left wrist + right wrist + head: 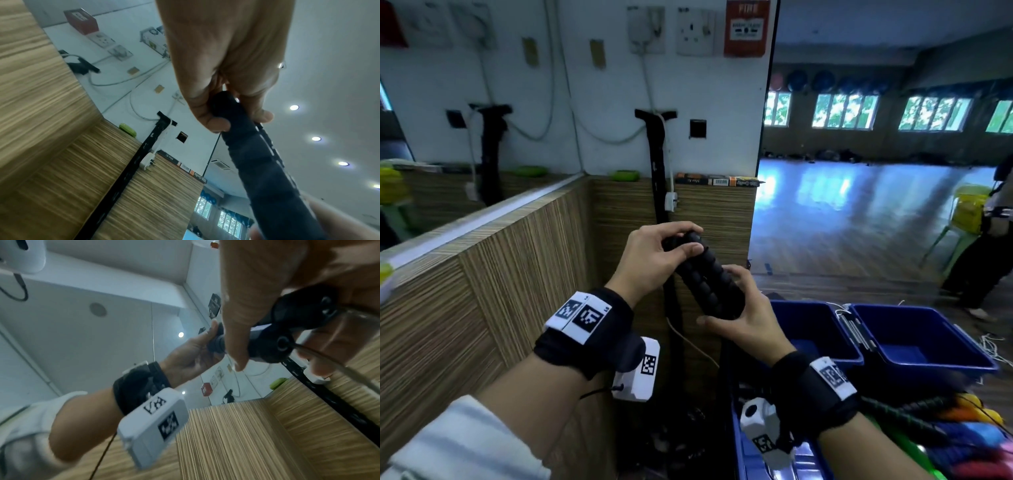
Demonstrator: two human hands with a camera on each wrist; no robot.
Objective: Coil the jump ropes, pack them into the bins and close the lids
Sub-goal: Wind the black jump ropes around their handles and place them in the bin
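Black foam, ribbed and soft-looking, covers the jump rope handles [705,274] that the person holds up in front of the wood-grain partition [517,267], the two handles laid side by side as one bundle. Their left hand [657,260] pinches the upper ends between thumb and curled fingers, while the right hand [743,315] cups the lower ends, fingers wrapped round the foam from below. A thin cord [337,363] leaves the bottom cap of one handle and trails away downward; where the rest of it runs I cannot tell. Two open blue bins [914,342] stand low to the right, close by, with more coloured ropes [969,431] heaped nearer the person. To coil this one neatly, I would judge it best to keep both handles squared together in one hand and let the other wind the cord in even loops, firm enough that the bundle does not spring open when dropped into a bin.
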